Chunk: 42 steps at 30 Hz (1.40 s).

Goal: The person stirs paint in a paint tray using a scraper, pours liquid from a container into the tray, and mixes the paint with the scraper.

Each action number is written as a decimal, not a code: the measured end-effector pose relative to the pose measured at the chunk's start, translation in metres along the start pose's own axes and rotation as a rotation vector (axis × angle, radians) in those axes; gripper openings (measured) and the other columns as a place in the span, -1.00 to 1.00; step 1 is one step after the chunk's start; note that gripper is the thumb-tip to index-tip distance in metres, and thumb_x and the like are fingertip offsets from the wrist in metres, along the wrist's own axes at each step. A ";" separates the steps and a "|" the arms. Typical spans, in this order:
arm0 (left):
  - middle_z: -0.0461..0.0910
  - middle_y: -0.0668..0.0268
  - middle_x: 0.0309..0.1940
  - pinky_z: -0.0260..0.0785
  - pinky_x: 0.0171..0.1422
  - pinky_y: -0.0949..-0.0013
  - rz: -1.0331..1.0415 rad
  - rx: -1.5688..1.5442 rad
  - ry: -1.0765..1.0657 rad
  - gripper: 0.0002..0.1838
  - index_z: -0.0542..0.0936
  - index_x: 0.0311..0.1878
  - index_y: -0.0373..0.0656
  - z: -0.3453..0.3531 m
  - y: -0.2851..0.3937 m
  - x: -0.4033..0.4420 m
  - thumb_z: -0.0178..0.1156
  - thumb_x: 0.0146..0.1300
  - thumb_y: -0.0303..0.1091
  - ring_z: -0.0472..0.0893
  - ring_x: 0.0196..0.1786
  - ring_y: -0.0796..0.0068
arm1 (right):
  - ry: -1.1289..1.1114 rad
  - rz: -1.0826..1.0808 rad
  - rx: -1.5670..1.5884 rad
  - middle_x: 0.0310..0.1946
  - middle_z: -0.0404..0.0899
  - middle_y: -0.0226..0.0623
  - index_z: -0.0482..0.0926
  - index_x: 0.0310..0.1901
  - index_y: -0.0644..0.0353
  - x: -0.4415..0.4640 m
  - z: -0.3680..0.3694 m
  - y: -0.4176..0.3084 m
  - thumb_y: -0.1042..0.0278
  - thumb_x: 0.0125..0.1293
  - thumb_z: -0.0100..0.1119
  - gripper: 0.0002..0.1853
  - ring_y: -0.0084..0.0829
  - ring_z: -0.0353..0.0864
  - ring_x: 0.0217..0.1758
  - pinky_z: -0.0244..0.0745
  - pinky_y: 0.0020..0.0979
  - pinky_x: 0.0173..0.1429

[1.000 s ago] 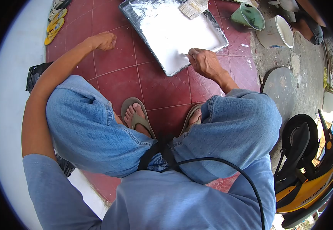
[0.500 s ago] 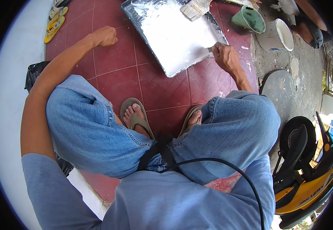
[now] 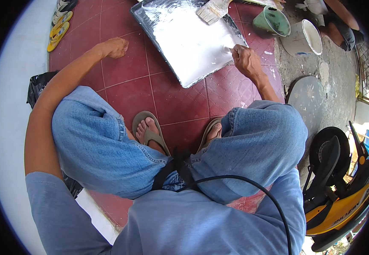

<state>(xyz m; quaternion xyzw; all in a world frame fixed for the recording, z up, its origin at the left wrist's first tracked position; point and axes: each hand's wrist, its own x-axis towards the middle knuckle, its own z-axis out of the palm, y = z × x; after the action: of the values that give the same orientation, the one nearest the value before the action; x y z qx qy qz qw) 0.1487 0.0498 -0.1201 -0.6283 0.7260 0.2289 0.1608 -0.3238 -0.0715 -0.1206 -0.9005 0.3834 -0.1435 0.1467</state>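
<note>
A black-rimmed paint tray [image 3: 161, 57] with white paint spread over its inside lies on the red tiles in front of me. My right hand [image 3: 247, 60] is closed at the tray's right edge, gripping a short thin tool [image 3: 228, 49]. Its tip reaches over the white paint; most of it is hidden by my fingers, so its kind is unclear. Well left of the tray, my left hand [image 3: 115, 47] hangs above the tiles with curled fingers and nothing visible in them. A wide paintbrush [image 3: 213, 12] with whitish bristles rests across the tray's far right edge.
A green bucket [image 3: 272, 22] and a white bucket [image 3: 303, 38] stand right of the tray. Beyond them shows another person's foot [image 3: 341, 36]. A grey round board [image 3: 307, 100] lies on the concrete. Yellow flip-flops [image 3: 58, 34] sit by the left wall, and a yellow motorcycle [image 3: 341, 212] stands at right.
My right hand has shifted slightly left, and the tool's tip now sits a little further over the paint. The whole view has tilted slightly. My left hand stays curled.
</note>
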 end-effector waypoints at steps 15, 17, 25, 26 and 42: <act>0.64 0.07 -0.34 0.43 -0.16 0.11 -0.039 -0.006 -0.058 -0.80 0.54 -0.30 -0.20 0.000 0.008 -0.006 0.25 0.06 -0.30 0.62 -0.20 0.03 | 0.084 0.023 0.046 -0.46 0.62 0.03 0.63 -0.34 0.20 0.011 0.007 0.009 0.25 0.31 0.09 -0.78 0.06 0.63 -0.39 0.51 0.00 -0.29; 0.64 0.07 -0.32 0.44 -0.13 0.11 -0.041 0.028 -0.076 -0.80 0.54 -0.29 -0.20 -0.002 0.009 -0.004 0.24 0.07 -0.30 0.62 -0.17 0.03 | 0.135 0.099 -0.021 -0.44 0.63 0.03 0.61 -0.36 0.22 0.019 0.012 0.016 0.24 0.31 0.08 -0.76 0.05 0.64 -0.38 0.52 -0.01 -0.27; 0.62 -0.01 -0.22 0.40 0.05 0.04 -0.068 0.006 -0.142 -0.76 0.54 -0.17 -0.24 -0.007 0.015 -0.011 0.17 0.18 -0.28 0.58 -0.03 -0.06 | -0.004 -0.068 0.109 -0.43 0.62 -0.04 0.59 -0.36 0.25 0.003 0.016 -0.021 0.29 0.32 0.12 -0.80 0.02 0.62 -0.38 0.48 -0.11 -0.28; 0.63 0.01 -0.24 0.42 -0.01 0.06 -0.057 0.014 -0.118 -0.77 0.56 -0.20 -0.22 -0.002 0.010 -0.011 0.20 0.15 -0.29 0.60 -0.08 -0.04 | 0.048 -0.026 0.096 -0.42 0.63 -0.04 0.58 -0.40 0.26 0.005 0.018 -0.016 0.31 0.32 0.12 -0.79 0.02 0.62 -0.39 0.48 -0.11 -0.29; 0.65 0.06 -0.31 0.45 -0.10 0.09 -0.032 0.033 -0.077 -0.80 0.57 -0.28 -0.21 -0.007 0.011 -0.005 0.24 0.08 -0.30 0.63 -0.16 0.02 | -0.068 -0.454 0.136 -0.43 0.60 -0.09 0.55 -0.31 0.28 -0.009 0.044 -0.081 0.35 0.31 0.10 -0.84 -0.05 0.62 -0.40 0.52 -0.15 -0.28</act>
<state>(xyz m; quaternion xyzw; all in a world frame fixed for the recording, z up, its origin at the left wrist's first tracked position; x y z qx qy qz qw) 0.1392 0.0514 -0.1106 -0.6277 0.7129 0.2383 0.2024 -0.2606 -0.0045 -0.1320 -0.9560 0.1556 -0.1678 0.1838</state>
